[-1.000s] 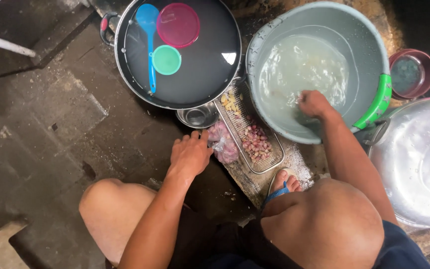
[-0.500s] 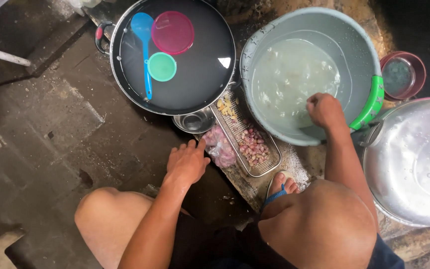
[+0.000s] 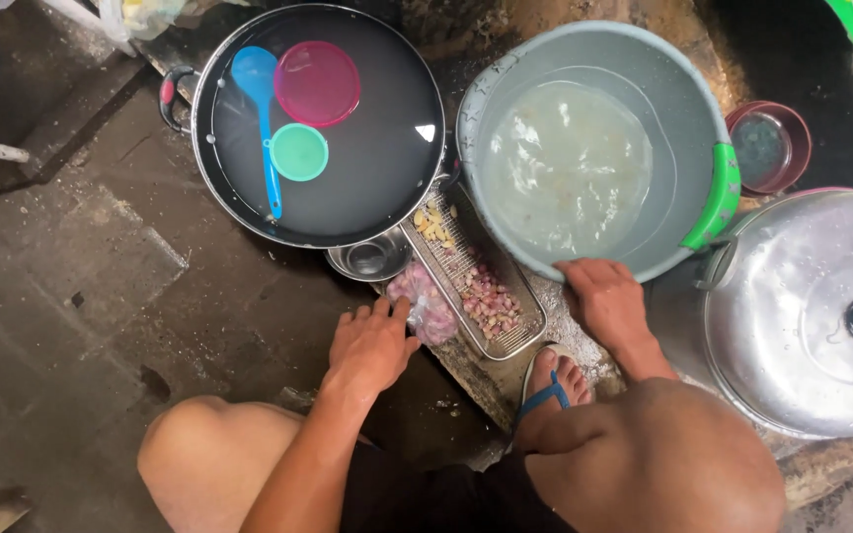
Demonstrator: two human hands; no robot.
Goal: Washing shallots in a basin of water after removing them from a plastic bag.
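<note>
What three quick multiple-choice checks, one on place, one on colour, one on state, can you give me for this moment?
1. The right hand rests on:
A. the grey basin's rim
B. the pot lid
C. the ladle

2. The ladle in the black pan is:
A. red
B. blue
C. yellow

3. The grey basin is:
A. empty
B. overturned
C. holding cloudy water

Answers: 1 A, fingers lie on its near rim; 2 B, blue scoop and handle; 3 C, pale water fills it.

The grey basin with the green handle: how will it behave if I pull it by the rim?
The grey basin is probably heavy, being well filled with cloudy water. Its plastic rim may flex under the right hand. The water will likely slosh if tugged.
</note>
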